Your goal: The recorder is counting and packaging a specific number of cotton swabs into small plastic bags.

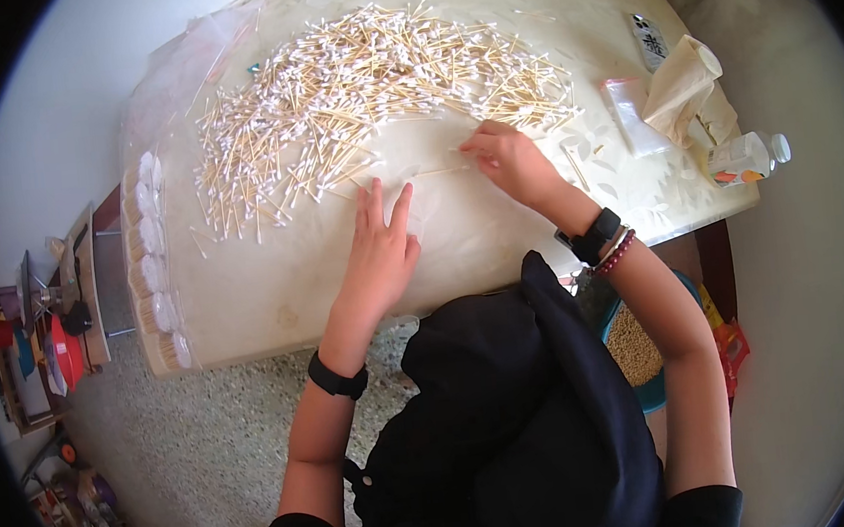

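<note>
A big curved heap of loose cotton swabs [357,88] with wooden sticks and white tips spreads over the table. My left hand [385,237] is open in front of the heap, fingers spread and fingertips close to the tabletop. Its fingertips are beside a single swab [441,171] lying crosswise between my two hands. To the right, thumb and fingers of my right hand [513,160] are closed in a pinch. A small white tip pokes out at those fingertips, seemingly a cotton swab; the rest of it is hidden by the fingers.
Along the table's left edge stands a row of clear-bagged swab bundles [149,262]. At the right are plastic bags [637,116], a cream-coloured roll [682,85] and a clear bottle with a white cap [742,157]. A teal basin of beige grains [635,345] sits below the table edge.
</note>
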`<state>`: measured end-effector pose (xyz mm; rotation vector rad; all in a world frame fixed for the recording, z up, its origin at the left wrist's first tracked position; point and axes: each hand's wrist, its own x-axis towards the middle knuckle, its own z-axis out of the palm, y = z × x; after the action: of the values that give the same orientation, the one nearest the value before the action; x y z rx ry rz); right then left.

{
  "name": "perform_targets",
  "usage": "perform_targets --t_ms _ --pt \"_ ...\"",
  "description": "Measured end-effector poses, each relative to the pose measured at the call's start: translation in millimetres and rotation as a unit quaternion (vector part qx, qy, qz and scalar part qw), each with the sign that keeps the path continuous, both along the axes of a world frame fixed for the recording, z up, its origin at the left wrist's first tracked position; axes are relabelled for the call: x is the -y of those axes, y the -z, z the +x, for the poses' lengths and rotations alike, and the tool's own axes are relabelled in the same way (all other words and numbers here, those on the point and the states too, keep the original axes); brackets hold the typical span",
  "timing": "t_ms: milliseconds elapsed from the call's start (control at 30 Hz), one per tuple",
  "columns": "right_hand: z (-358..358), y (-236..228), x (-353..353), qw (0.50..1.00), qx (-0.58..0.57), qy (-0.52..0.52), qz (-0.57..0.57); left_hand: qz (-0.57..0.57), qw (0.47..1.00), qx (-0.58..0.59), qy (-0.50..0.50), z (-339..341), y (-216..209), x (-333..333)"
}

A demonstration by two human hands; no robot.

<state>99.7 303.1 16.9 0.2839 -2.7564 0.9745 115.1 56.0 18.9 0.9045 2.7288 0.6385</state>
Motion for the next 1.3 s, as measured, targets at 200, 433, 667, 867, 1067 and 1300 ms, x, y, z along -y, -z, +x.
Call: perform_targets --t_ms 200,433,667,867,1067,1300 --pt "-12.4 -24.2 -28.7 0.994 -0.051 0.0 0.098 0.02 1.0 0.02 0.009 -2.3 -1.1 1.9" --pt "-15.0 -5.6 -81.6 0.968 -0.007 0.076 0.238 0.006 1.0 -0.009 0.007 -0.9 5.9 3.1" --pt "-28.6 8.0 -41.7 0.979 -0.011 0.057 0.193 -0.016 1.0 -0.007 0.009 -1.8 1.8 1.6" --pt "-41.3 -0.9 14.8 0.979 -0.039 -0.049 0.193 -0.13 0.991 0.003 0.021 -12.9 -30.3 -8.9" --pt "-16.2 -22.6 31.1 0.977 -0.051 -0.126 0.167 0.055 0.995 -0.074 -0.028 -27.2 -46.4 -22.9" --pt "1.2 -47.4 22.8 0.981 -0.021 -0.161 0.103 0.038 0.996 -0.041 0.072 -61.5 -43.4 -36.4"
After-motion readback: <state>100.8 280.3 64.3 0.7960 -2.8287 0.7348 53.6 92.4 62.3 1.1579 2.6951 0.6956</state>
